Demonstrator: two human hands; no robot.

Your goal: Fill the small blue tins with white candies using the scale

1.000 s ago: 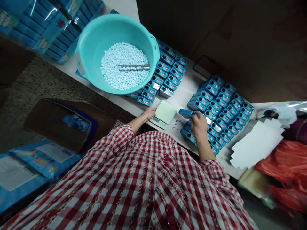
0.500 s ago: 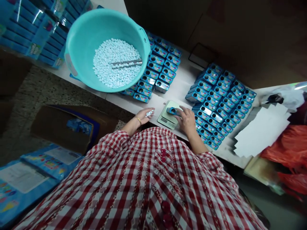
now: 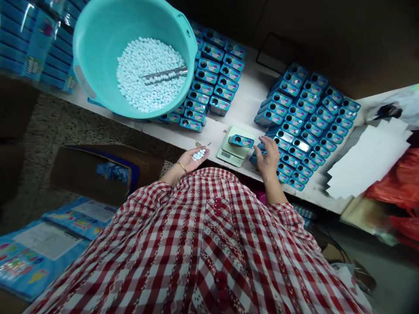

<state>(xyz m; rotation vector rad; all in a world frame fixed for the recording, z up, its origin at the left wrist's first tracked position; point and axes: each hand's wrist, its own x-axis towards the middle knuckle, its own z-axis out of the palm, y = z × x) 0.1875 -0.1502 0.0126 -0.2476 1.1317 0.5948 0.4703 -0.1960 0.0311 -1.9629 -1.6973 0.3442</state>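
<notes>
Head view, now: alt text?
Left hand cups white pellets; right hand hovers open beside a blue tin on a scale. Beyond: teal tub of pellets with a metal scoop, rows of tins.

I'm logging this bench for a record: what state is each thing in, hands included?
Left hand: open, palm up, holding white pellets
Right hand: open, empty
Tin on the scale: hole uncovered
Scale: bearing one tin; display unreadable
Tub: open, partly filled with pellets
Metal scoop: lying in the tub, pellets in it
Cardboard box: open, blue items inside
Tins in rows: visible holes uncovered
</notes>
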